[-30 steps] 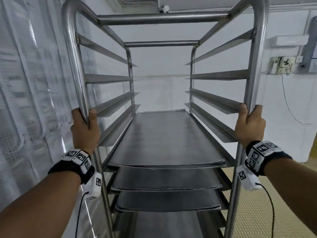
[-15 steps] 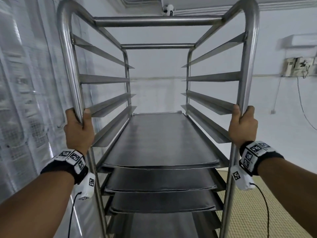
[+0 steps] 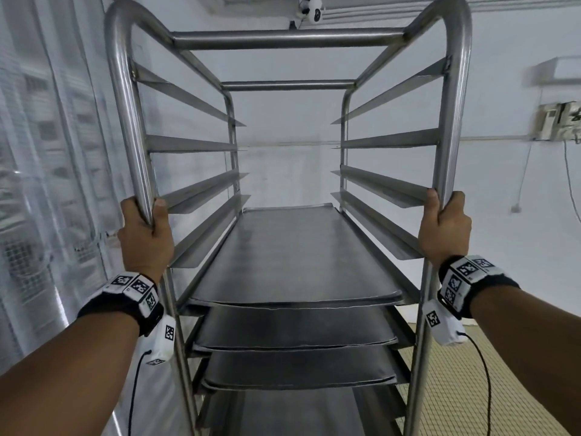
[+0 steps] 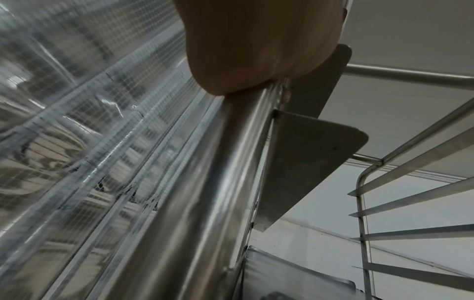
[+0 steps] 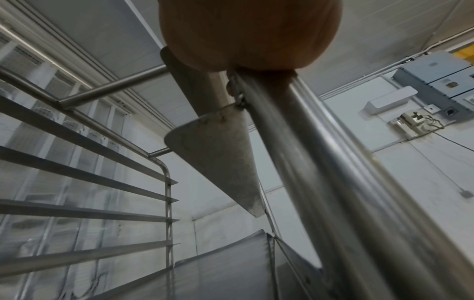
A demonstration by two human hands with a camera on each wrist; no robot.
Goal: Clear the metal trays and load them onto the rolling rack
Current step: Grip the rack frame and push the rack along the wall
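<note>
A tall steel rolling rack (image 3: 289, 39) fills the head view. Several flat metal trays sit on its lower runners, the top tray (image 3: 292, 256) about level with my wrists. Above it the runners (image 3: 201, 187) are bare. My left hand (image 3: 145, 231) grips the rack's front left post (image 3: 130, 121), fingers and thumb wrapped round it. My right hand (image 3: 444, 228) grips the front right post (image 3: 452, 121) the same way. The left wrist view shows the left hand (image 4: 259, 44) on the tube (image 4: 205, 192). The right wrist view shows the right hand (image 5: 251, 32) on its tube (image 5: 320, 182).
A clear mesh-patterned plastic curtain (image 3: 47, 184) hangs close along the rack's left side. White walls stand behind and to the right, with a wall box and cables (image 3: 556, 121). Yellowish tiled floor (image 3: 456, 388) lies open at the lower right.
The rack and both hands sit more centred in view, and the wall box has slid to the right. Both hands keep the same hold on the posts.
</note>
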